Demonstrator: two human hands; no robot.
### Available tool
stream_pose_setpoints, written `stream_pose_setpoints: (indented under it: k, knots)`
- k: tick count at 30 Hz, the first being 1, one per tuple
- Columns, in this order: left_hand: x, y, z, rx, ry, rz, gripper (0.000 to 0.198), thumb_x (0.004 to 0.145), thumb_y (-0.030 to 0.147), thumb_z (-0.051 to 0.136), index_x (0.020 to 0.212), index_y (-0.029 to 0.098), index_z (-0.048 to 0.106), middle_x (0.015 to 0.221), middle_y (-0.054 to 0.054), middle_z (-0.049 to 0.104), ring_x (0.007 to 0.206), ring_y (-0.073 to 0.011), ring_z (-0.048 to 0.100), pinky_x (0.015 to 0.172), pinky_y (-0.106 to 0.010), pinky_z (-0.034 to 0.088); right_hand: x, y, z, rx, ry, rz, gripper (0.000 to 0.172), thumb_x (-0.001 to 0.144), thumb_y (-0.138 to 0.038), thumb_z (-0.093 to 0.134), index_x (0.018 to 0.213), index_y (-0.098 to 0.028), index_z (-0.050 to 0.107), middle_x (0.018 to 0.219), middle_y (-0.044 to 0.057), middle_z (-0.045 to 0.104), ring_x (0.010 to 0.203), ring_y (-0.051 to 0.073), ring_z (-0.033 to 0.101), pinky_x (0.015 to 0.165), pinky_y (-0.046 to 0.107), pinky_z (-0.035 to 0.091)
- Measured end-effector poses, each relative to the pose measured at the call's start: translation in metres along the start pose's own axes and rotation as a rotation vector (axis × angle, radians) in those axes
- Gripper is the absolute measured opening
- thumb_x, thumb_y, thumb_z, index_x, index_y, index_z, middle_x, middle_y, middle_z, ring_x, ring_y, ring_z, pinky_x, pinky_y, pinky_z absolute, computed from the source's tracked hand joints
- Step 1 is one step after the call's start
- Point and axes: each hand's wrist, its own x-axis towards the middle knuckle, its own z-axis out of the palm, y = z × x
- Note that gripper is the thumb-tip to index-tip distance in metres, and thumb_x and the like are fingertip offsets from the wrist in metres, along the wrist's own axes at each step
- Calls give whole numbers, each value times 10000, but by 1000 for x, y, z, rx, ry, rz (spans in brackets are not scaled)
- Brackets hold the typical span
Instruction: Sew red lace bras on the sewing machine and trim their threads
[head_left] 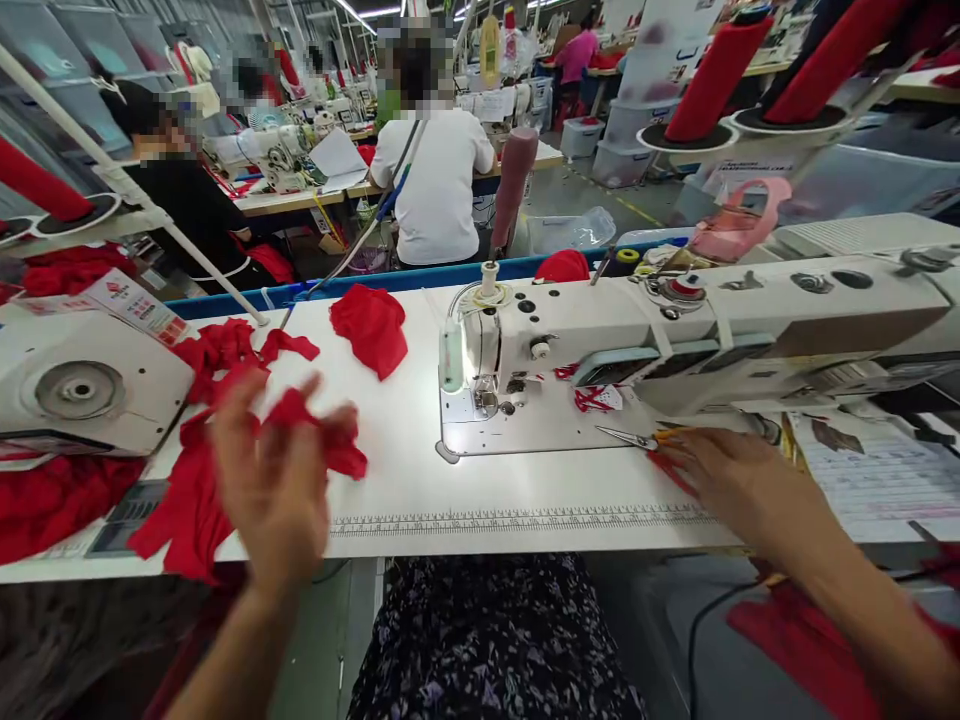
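Observation:
My left hand, blurred by motion, is raised over the left side of the table with its fingers spread. Just beyond the fingers is a small red fabric piece; I cannot tell whether they touch it. More red cloth lies in a heap beside that hand. On the right, my right hand is closed around the handles of small scissors, whose tips point left on the machine bed. A red strip shows under its fingers. The white sewing machine stands ahead, its needle area lit.
Another red cloth piece lies left of the needle. A second machine head is at the left. A printed ruler runs along the table's front edge. Written paper lies at right. People sit at machines beyond.

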Motion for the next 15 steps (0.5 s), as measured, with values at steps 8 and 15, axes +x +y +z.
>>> stream_pose_setpoints:
  k: [8,15]
  knots:
    - [-119,-44,39,98,-634,-212,464,993,255,484,1453,297,444,1494,-71,486,1456,-268,336,1223,-510,260,5,-194,-8,1025,-324,-238,504,912,-292,597,1394,-255,456,1259,80,637,1111,208,620,932,376,528]
    - [-42,-70,-3,-31,-215,-327,435,971,450,504,1353,251,565,1492,-79,486,1420,-261,396,1189,-431,331,17,-147,-11,771,-257,-244,322,1000,-237,392,1232,-215,614,893,47,668,736,151,601,659,267,479]
